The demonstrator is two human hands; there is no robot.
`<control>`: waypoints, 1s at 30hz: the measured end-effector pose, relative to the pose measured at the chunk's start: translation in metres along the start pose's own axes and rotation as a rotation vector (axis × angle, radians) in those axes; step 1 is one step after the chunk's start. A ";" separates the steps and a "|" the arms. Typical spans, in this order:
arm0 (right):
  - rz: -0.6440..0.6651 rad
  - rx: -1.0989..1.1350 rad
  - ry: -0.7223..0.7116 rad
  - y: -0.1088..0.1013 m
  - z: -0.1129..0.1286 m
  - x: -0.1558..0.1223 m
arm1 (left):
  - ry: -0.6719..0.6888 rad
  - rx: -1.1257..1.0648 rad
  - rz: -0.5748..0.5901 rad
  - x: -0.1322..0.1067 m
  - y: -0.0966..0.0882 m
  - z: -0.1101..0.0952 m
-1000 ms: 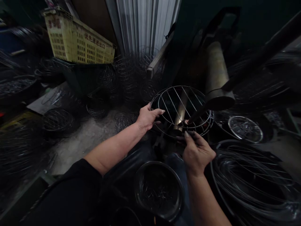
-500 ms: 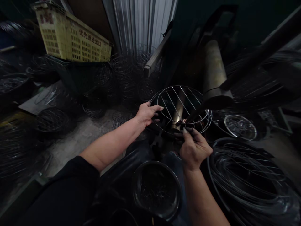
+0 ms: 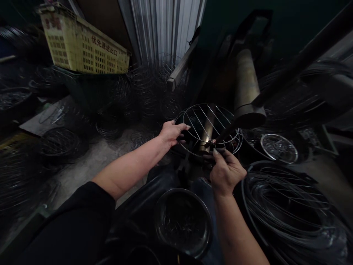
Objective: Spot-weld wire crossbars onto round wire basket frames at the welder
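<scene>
A round wire rack point(image 3: 202, 123) with parallel cross wires is held level between the metal arms of a machine. My left hand point(image 3: 172, 134) is closed around its left rim, thumb on top. Close to the rack's near edge, my right hand point(image 3: 227, 169) has thumb and fingers pinched together; what lies between them is too dark to name. A dark slanting rod point(image 3: 224, 134) from the upper brass-coloured cylinder point(image 3: 248, 81) meets the near rim just above my right fingertips. Under the rack stands a lower brass-coloured bar point(image 3: 206, 134).
A dark bowl point(image 3: 183, 252) with small metal bits sits at my lap. To the right are coiled wires point(image 3: 264, 209) in a large tub and a shiny round dish point(image 3: 278, 148). A yellow crate point(image 3: 91, 51) and stacked wire rings point(image 3: 143, 86) stand behind, left.
The view has shifted slightly, so the machine and rack appear a little further left. Both hands keep the same grip, and the rack stays at the rod.
</scene>
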State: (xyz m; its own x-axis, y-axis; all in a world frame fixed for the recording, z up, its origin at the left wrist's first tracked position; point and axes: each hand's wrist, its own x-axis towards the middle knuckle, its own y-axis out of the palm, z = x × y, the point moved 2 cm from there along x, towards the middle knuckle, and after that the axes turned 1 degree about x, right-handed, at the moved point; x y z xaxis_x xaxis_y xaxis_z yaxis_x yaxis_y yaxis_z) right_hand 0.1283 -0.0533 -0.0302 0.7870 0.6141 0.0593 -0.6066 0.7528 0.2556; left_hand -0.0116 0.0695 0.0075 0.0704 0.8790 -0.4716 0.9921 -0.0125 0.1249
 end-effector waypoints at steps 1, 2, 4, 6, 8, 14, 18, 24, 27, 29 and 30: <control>-0.003 0.005 0.009 0.000 0.000 0.001 | 0.004 0.003 0.001 0.000 0.000 0.000; -0.008 0.009 0.014 0.000 0.000 0.001 | 0.007 0.007 0.005 0.001 0.000 -0.001; -0.019 0.011 0.012 -0.001 0.001 0.001 | 0.012 0.012 0.017 0.001 0.001 -0.001; -0.022 -0.003 0.000 0.000 0.002 0.002 | 0.016 0.014 0.020 0.001 0.002 -0.002; -0.014 -0.024 -0.015 0.001 0.002 0.002 | 0.013 0.014 0.009 0.001 0.002 -0.001; -0.012 -0.024 0.036 -0.009 0.012 -0.003 | -0.007 0.011 -0.024 -0.006 0.000 0.003; -0.060 -0.267 -0.162 -0.036 0.039 -0.014 | 0.079 0.069 0.037 0.001 -0.003 0.000; 0.286 -0.598 -0.225 -0.027 0.045 -0.014 | 0.002 0.080 0.047 0.016 -0.007 -0.007; 0.340 -0.699 -0.188 -0.013 0.035 -0.006 | 0.051 0.027 0.049 -0.001 -0.011 0.001; 0.321 -0.758 -0.216 -0.009 0.030 -0.002 | 0.124 -0.029 0.036 -0.016 -0.012 0.010; 0.304 -0.768 -0.217 -0.008 0.027 -0.001 | 0.142 -0.056 0.026 -0.022 -0.012 0.014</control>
State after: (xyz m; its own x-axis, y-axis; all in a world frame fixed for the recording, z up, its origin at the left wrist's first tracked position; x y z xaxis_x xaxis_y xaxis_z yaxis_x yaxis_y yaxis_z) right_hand 0.1355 -0.0663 -0.0063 0.5342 0.8154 0.2230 -0.6408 0.5627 -0.5223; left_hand -0.0236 0.0434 0.0038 0.0766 0.9373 -0.3401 0.9824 -0.0128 0.1862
